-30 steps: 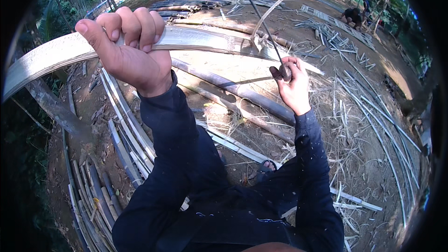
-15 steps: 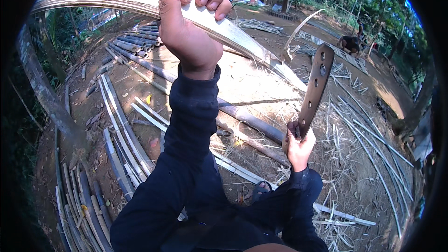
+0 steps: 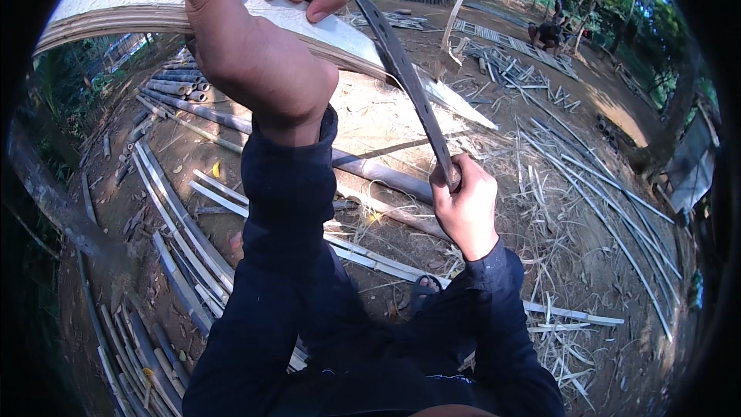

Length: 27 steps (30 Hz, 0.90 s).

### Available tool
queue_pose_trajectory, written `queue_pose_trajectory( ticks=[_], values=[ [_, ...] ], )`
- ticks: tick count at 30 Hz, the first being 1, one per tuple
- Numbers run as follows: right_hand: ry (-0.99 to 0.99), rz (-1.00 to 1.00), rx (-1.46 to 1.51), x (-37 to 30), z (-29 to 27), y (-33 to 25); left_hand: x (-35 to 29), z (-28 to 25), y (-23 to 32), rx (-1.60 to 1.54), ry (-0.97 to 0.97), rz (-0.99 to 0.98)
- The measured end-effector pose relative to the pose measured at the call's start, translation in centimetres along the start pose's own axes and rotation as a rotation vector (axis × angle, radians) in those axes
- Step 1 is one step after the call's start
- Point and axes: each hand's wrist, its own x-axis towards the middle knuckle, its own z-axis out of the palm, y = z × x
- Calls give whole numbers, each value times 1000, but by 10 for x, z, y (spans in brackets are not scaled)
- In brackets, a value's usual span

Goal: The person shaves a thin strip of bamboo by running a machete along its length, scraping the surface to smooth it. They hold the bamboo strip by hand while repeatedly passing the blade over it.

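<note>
Bamboo strip point(image 3: 340, 38) spans the upper view, its long axis sloping from the left down to a tapered right end. Left hand point(image 3: 262, 62) grips it, fingers curled over the strip. Right hand point(image 3: 467, 205), nearer the tapered end and below it, is closed on the lower end of a dark blade point(image 3: 413, 91), which points up-left across the strip; contact cannot be confirmed.

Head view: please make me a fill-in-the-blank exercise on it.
1. In the picture, the left grip sits ____ (higher/lower) than the right grip.
2. Between the pale strip and the dark blade, the right grip holds the ____.
3. Seen from here, the dark blade passes in ____ of the pale strip.
Missing words: higher; dark blade; front.
</note>
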Motion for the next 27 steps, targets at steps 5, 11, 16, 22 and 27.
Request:
queue_pose_trajectory(
  ticks=[5, 11, 16, 22, 27],
  values=[
    [-88, 75, -130, 8, -3, 49, -18, 4, 3, 120, -52, 56],
    [-185, 206, -87, 0, 2, 54, -42, -9, -12, 264, 54, 166],
    [-176, 66, -152, -5, 3, 69, -59, -3, 1, 124, -1, 84],
    [-297, 173, -181, -7, 13, 104, -91, -6, 18, 342, 124, 189],
    [-388, 143, -63, -31, 6, 85, -104, -15, 60, 79, 23, 176]
  ],
)
